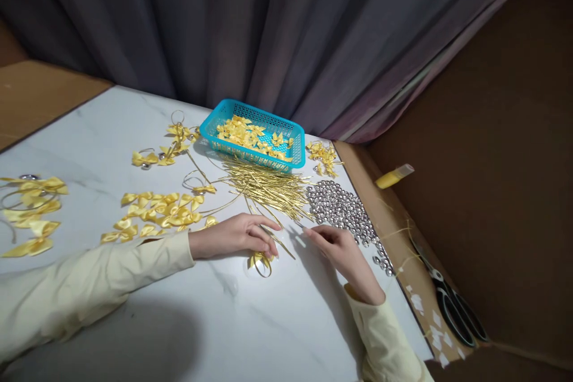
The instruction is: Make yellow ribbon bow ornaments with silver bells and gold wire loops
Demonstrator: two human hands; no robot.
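Note:
My left hand (pixel 246 236) is over the middle of the table, its fingertips closed on a yellow ribbon bow (pixel 257 260) with a loop of gold cord (pixel 270 268). The index finger stretches out above it, and a straight gold cord end passes by the fingers. To the right, my right hand (pixel 335 246) has thumb and forefinger pressed together; anything between them is too small to make out. Its fingertips are close to a pile of gold cords (pixel 268 191) and a heap of shiny silver beads (pixel 342 209).
A blue basket (pixel 208 126) of yellow bows stands behind the cords. Loose bows (pixel 161 212) lie left, with looped bows (pixel 36 209) farther out. At the right, beyond the table edge, are black-handled scissors (pixel 454 310), white paper scraps (pixel 417 303) and a yellow tube (pixel 394 176).

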